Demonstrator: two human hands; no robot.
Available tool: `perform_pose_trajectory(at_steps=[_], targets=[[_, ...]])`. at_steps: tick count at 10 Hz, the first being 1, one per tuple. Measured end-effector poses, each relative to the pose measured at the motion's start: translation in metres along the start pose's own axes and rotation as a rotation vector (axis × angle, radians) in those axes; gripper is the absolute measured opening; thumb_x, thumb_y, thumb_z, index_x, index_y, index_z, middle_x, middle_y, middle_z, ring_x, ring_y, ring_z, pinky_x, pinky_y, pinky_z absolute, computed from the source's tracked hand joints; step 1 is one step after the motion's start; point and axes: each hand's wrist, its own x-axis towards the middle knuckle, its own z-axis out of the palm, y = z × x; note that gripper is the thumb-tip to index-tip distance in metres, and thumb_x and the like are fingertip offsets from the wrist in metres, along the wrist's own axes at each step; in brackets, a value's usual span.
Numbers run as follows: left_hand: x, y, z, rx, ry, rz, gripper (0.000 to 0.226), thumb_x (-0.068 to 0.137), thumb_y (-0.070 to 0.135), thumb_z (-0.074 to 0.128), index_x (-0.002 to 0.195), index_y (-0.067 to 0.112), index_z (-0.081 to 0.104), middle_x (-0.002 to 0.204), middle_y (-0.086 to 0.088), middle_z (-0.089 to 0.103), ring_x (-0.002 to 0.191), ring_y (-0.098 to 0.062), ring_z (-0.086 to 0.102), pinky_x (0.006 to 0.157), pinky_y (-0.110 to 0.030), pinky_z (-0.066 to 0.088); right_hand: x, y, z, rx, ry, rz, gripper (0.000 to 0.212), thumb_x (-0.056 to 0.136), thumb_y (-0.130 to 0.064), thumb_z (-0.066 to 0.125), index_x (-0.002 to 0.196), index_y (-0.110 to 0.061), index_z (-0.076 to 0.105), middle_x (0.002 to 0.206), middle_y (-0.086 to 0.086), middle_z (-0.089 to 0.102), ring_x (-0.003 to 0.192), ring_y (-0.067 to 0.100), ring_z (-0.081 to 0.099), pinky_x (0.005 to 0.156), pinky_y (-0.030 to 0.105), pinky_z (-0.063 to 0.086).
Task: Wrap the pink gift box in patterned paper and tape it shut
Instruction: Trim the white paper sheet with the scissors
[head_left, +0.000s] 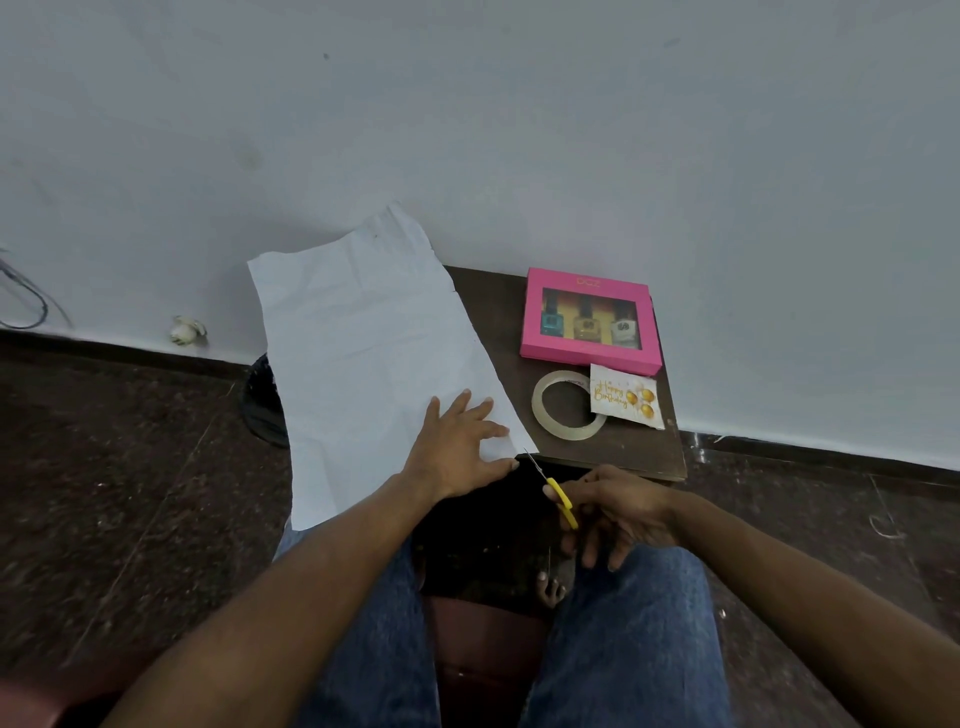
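Note:
The pink gift box (589, 319) with a window showing three small bottles lies flat at the back right of a small dark table (618, 449). A large sheet of paper (363, 343), white side up, covers the table's left part and overhangs its edges. My left hand (460, 447) presses flat on the paper's near right corner, fingers spread. My right hand (615, 512) grips yellow-handled scissors (556, 491), whose blades point at the paper's near edge beside my left thumb. A roll of clear tape (569, 408) lies in front of the box.
A "Happy Birthday" card (626, 397) lies beside the tape roll. The table stands against a pale wall (519, 130). A dark round object (262, 400) sits on the floor under the paper's left side. My knees in blue jeans (623, 639) are near the table's front.

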Motion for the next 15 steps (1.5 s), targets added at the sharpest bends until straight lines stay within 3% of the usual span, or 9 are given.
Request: perform_pose_trajectory(at_steps=[10, 15], targets=[[-0.002, 0.001, -0.001, -0.021, 0.007, -0.002, 0.058, 0.088, 0.067, 0.051, 0.138, 0.037, 0.052, 0.162, 0.007, 0.019, 0.152, -0.017, 0.002, 0.121, -0.053, -0.005, 0.005, -0.002, 0.008, 0.047, 0.048, -0.062, 0.039, 0.090, -0.045, 0.063, 0.083, -0.007, 0.063, 0.072, 0.011, 0.066, 0.056, 0.022, 0.064, 0.044, 0.027, 0.052], [-0.002, -0.001, 0.000, -0.066, 0.020, -0.007, 0.055, 0.088, 0.064, 0.054, 0.134, 0.035, 0.056, 0.161, 0.007, 0.021, 0.152, -0.015, 0.003, 0.121, -0.052, -0.004, 0.012, -0.001, 0.010, 0.081, 0.066, -0.082, 0.045, 0.091, -0.051, 0.060, 0.080, -0.008, 0.064, 0.073, 0.012, 0.064, 0.056, 0.024, 0.062, 0.044, 0.028, 0.052]])
